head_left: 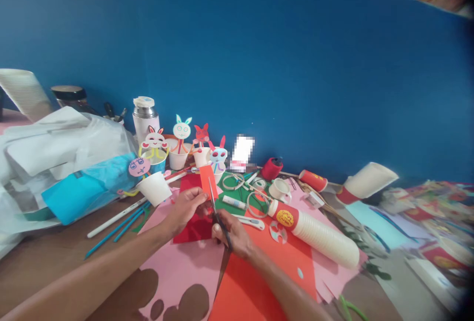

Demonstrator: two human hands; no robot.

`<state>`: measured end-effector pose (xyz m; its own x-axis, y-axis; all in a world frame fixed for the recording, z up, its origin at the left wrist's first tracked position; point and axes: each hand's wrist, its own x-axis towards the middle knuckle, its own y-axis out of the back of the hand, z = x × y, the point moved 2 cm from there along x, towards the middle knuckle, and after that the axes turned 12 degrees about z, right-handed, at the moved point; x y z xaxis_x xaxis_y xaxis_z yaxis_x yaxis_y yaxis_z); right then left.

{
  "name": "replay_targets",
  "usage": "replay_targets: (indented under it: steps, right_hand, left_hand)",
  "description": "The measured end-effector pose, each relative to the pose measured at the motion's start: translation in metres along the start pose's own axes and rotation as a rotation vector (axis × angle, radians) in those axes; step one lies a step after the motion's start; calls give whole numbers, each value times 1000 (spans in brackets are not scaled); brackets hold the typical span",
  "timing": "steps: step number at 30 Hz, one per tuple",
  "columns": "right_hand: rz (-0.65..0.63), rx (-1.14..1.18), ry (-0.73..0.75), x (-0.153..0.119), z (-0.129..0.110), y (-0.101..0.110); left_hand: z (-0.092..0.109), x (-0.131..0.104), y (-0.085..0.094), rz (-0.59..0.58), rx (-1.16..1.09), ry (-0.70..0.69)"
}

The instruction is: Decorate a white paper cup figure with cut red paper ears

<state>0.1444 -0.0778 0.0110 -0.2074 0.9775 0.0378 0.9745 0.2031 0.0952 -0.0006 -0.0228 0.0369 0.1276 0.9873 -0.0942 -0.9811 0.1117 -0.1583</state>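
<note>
Head view: a small strip of orange-red paper [208, 179] is pinched upright in the left hand [187, 207], fingers closed on its lower edge, while scissors [219, 217] are gripped in the right hand [233, 236], fingers curled shut around the handles, blades pointing up along the strip's right edge. Whether the blades are parted can't be made out. The strip is held just above the table, over a dark red sheet [194, 224].

The strip looks like thin craft paper — very light, floppy past the pinch, easily creased or torn, so it's probably best held close to the cut line with a flat fingertip pinch. The scissors look slim and rigid, likely metal blades.

Under the hands, matte pink paper [177, 266] with rounded cut-outs and a big orange sheet [252, 286] are spread flat. To the right lies a long sleeve of stacked white paper cups [322, 237] — smooth, cylindrical, on its side. A glue stick [234, 203] and wire rings [233, 181] sit on green paper just behind. Further back, paper-cup bunny figures [181, 138] are lined up by a shiny steel flask [144, 116]. White and blue pencils [118, 222] lie to the left, near crinkly plastic bags [66, 153]. A red thread spool [272, 168] sits against the blue wall [296, 64].
</note>
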Motion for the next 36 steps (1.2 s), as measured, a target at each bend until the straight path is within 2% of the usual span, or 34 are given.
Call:
replay_targets:
  steps: [14,24,36]
  right_hand:
    - [44,47,-31,-1,-1,-1]
    - [79,72,-43,-1,-7,-2]
    - [79,96,-57,-1,5,-2]
  left_hand:
    - [4,-2,-1,-8,11,26]
    - [-1,-3,1,-76,-39,33]
    - [-4,-1,1,-50,-19,25]
